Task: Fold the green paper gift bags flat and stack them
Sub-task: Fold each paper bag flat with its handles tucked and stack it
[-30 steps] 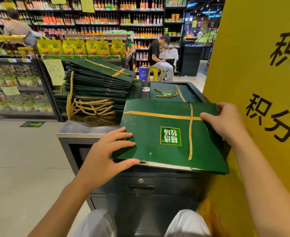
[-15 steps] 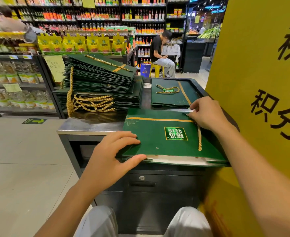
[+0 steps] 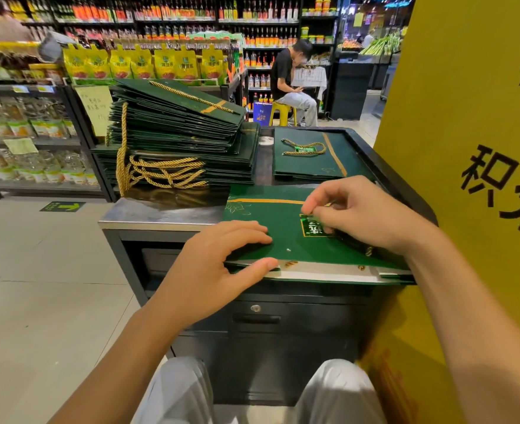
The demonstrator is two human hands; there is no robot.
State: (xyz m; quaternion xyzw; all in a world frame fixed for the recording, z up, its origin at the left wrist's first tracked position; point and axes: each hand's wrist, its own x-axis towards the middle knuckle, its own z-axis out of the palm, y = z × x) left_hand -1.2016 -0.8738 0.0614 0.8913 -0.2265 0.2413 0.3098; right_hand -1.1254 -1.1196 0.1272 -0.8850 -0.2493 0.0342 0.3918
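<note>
the green bag (image 3: 267,243) i'm working on lies flat at the centre of the frame, on the near edge of the metal counter (image 3: 160,214), with its white inside showing along the front. my left hand (image 3: 222,261) rests on its left corner, fingers nearly straight on top, thumb along the front edge. my right hand (image 3: 362,212) is curled over the printed label (image 3: 309,231), thumb and forefinger tips together; i cannot tell what they pinch. the tall stack (image 3: 176,139) stands above left, a lower pile (image 3: 313,163) above right.

Supermarket: stocked shelves (image 3: 160,22), pale tiled floor (image 3: 38,286), dark metal cabinet (image 3: 283,332), yellow pillar (image 3: 466,117).
</note>
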